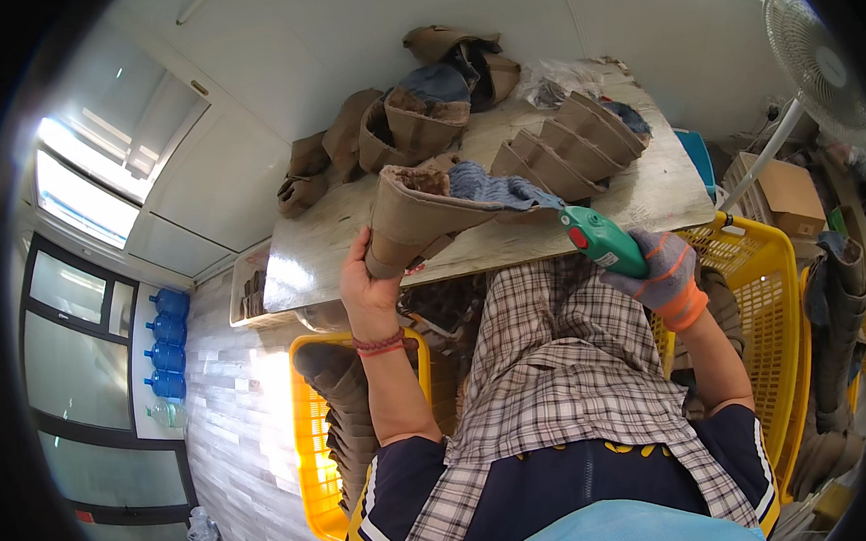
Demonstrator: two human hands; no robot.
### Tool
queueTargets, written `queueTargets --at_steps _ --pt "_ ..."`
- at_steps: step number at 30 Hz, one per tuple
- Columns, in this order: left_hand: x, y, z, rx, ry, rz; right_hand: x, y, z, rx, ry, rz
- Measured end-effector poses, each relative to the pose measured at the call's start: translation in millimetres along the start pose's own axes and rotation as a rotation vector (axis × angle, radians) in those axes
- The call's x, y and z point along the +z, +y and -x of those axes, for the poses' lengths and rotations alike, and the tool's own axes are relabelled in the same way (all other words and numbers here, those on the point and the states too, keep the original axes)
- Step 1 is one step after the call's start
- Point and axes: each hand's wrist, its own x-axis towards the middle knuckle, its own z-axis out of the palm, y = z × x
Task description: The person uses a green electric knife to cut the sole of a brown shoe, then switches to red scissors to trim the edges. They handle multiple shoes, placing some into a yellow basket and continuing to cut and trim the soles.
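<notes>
My left hand [368, 280], bare with red bracelets at the wrist, grips a brown fleece-lined boot upper [407, 219] above the table's front edge. From its opening a blue knitted piece [497, 184] stretches to the right. My right hand [654, 268] wears a grey and orange glove and is closed round a green handheld power tool [602, 241] with a red button. The tool's narrow tip meets the end of the knitted piece; the exact contact is too small to make out. Behind, a row of boot uppers [567, 147] leans together on the table.
More uppers [414, 123] lie at the back left of the worn table [308, 256]. A yellow basket [310, 437] of stacked brown pieces stands at left, another yellow basket [763, 307] at right. A white fan [817, 62] stands far right; blue water bottles [168, 332] line the left wall.
</notes>
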Motion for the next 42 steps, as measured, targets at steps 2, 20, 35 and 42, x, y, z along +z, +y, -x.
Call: queueTargets --at_steps 2,20,35,42 --pt "1.0 -5.4 0.1 -0.023 -0.012 0.011 -2.3 1.0 3.2 0.008 -0.036 0.04" --pt "18.1 -32.6 17.2 -0.053 -0.061 0.004 -0.6 -6.9 0.6 -0.13 0.012 0.02" --pt "26.1 -49.0 38.4 0.02 -0.233 0.017 7.6 -7.0 -14.7 -0.24 0.006 -0.097" --pt "25.3 -62.6 50.7 0.124 -0.412 0.008 11.7 -15.5 -18.6 -0.076 -0.126 -0.162"
